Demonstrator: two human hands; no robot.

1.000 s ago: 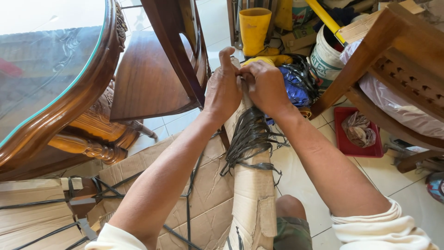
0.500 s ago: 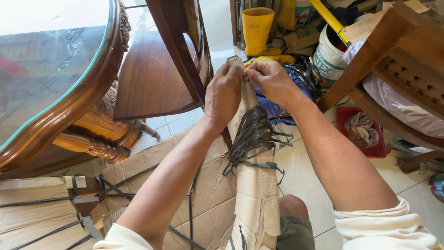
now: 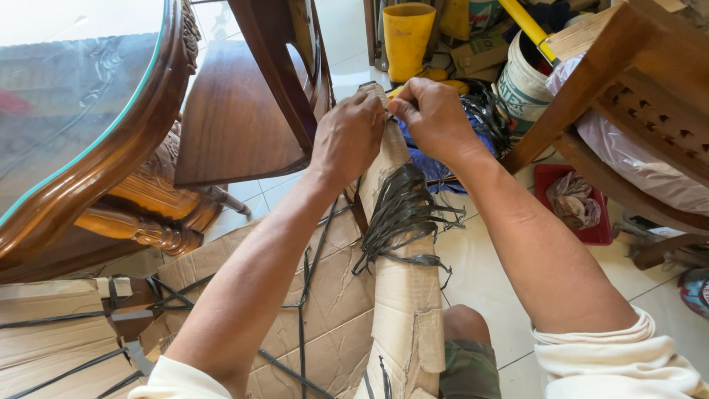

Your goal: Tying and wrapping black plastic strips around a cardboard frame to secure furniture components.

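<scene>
Covering white floor tiles (image 3: 480, 258), cardboard (image 3: 336, 303) beside chairs (image 3: 244, 111).

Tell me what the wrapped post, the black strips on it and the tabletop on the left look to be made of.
Wrapped post: brown corrugated cardboard, matte, with torn, creased edges.
Black strips: likely thin plastic strapping; flat, slightly glossy, frayed loose ends.
Tabletop: probably glass, reflective with a greenish edge, set in a polished dark wood rim.
Both hands pinch the post's top.

The pale tiled floor (image 3: 480, 281) carries flattened cardboard (image 3: 325, 303), a red tray (image 3: 591, 233), a yellow bucket (image 3: 406, 37) and a white pail (image 3: 521, 89).
</scene>
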